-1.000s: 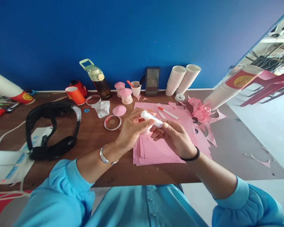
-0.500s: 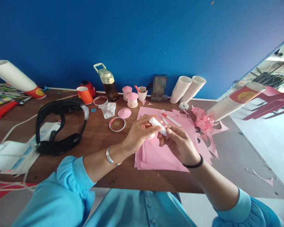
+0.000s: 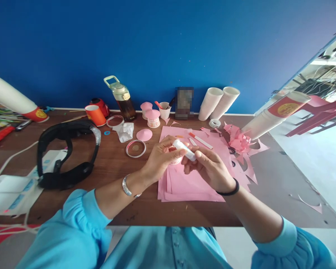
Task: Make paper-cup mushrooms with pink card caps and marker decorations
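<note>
Both hands meet over the pink paper (image 3: pixel 193 186), holding a white glue stick (image 3: pixel 184 149) tilted between them. My left hand (image 3: pixel 161 157) pinches its upper end between thumb and fingers. The lower end sits in the curled fingers of my right hand (image 3: pixel 208 166). Just below them a small printed paper cup (image 3: pixel 176 161) stands on the paper, partly hidden by my left hand. A pink paper cone (image 3: pixel 144 134) lies to the left. Behind it stand two small cups topped with pink cones, the nearer cup (image 3: pixel 153 122) showing its print.
Along the blue wall are a drink bottle (image 3: pixel 123 101), a cup of pens (image 3: pixel 164 111) and stacked paper cups (image 3: pixel 211 104). A black headset-like band (image 3: pixel 65 181) and a power strip (image 3: pixel 30 190) lie left. Pink scraps (image 3: pixel 239 140) and a long cup stack (image 3: pixel 264 125) are right.
The view has shifted slightly, so most things on the table appear a little further left. Both hands keep hold of the glue stick in nearly the same pose.
</note>
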Demonstrator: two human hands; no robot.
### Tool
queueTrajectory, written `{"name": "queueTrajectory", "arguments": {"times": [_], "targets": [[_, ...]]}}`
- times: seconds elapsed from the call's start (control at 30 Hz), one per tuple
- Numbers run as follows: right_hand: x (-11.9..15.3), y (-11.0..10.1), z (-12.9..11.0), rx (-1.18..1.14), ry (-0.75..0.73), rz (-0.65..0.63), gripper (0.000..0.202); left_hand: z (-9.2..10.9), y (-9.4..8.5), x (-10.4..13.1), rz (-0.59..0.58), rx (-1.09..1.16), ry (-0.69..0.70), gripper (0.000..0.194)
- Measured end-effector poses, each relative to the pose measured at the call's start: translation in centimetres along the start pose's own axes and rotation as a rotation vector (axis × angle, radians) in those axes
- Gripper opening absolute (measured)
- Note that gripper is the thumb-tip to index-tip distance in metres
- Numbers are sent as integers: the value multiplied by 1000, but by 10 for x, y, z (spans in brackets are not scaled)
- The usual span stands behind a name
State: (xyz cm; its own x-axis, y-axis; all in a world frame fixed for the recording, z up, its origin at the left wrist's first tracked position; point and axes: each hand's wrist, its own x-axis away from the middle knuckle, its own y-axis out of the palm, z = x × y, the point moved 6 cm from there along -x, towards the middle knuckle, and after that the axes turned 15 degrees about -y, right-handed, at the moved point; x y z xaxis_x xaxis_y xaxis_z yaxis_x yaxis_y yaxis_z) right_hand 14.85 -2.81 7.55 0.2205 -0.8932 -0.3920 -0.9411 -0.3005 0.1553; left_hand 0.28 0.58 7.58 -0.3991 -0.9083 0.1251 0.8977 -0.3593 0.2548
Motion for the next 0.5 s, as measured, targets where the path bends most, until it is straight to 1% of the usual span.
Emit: {"name": "queueTrajectory", "arguments": {"times": [0.03, 0.07, 0.1, 0.13, 0.2, 0.27, 0.33, 0.4, 0.43, 0.5], "targets": [[-1, -1, 2, -56, 25, -1, 36, 0, 1, 0, -8, -19, -6, 26], [-1, -4, 2, -51, 20, 19, 34, -1, 1, 0, -16, -30, -15, 26], [-2, -8, 2, 6, -13, 47, 31, -2, 2, 0, -21, -33, -25, 26], [-2, -12, -1, 106, -67, 70, 29, -3, 2, 0, -21, -28, -28, 25], [0, -16, -10, 405, -227, 79, 25, -4, 1, -1, 1, -5, -12, 22], [3, -12, -21, 743, -427, 44, 21, -4, 0, -1, 27, 17, 4, 19], [8, -5, -30, 992, -604, 6, 24, -2, 0, -1, 41, 11, -2, 19], [12, 0, -34, 1100, -706, -10, 30, 2, 1, 0, 51, -30, 0, 22], [13, 1, -35, 1115, -727, -5, 32, 5, 2, 1, 54, -58, 8, 23], [14, 1, -36, 1092, -720, 10, 32, 11, 2, 2, 54, -115, 41, 25]]}}
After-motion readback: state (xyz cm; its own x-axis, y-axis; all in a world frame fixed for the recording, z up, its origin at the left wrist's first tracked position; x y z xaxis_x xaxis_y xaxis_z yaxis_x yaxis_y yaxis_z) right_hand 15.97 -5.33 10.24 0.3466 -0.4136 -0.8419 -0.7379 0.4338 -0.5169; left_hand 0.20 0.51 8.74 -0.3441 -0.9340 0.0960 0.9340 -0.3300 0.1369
